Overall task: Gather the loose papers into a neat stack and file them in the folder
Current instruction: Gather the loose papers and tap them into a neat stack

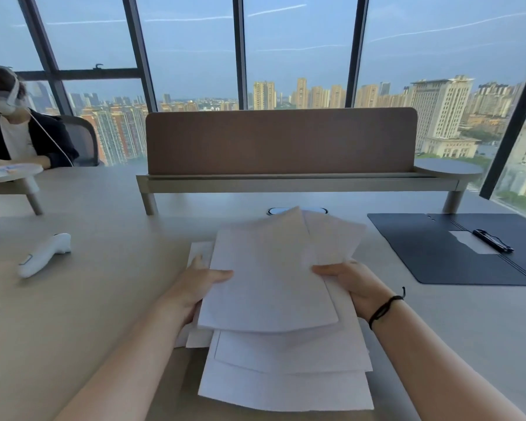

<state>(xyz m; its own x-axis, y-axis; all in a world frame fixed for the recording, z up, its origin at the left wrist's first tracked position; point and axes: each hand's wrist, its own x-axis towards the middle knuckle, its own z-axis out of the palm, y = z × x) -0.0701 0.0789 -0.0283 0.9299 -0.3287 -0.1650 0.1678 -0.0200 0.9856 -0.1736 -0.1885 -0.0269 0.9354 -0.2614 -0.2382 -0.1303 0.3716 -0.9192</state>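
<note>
Head view: the loose papers are seen in the middle of the counter, directly in front of the person, fanned and unsquared. A bundle of sheets is held up at its 2 sides; more sheets lie flat beneath it and nearer the person. The left hand is clamped on the bundle's left edge, thumb on top. The right hand is clamped on the right edge, thumb on top; a dark cord is worn at that wrist.

Orientation: the long axis of the held sheets runs away from the person, tilted slightly to the right; at least 1 sheet behind is skewed further right.

Judged step: gathering and squaring. It would be done well by collecting the lower sheets too, loosening both grips, and tapping a short edge on the counter until all edges align.

The folder lies open, flat, well to the right, apart from the papers. A pen rests on its inner pocket. A white controller lies well to the left.
</note>
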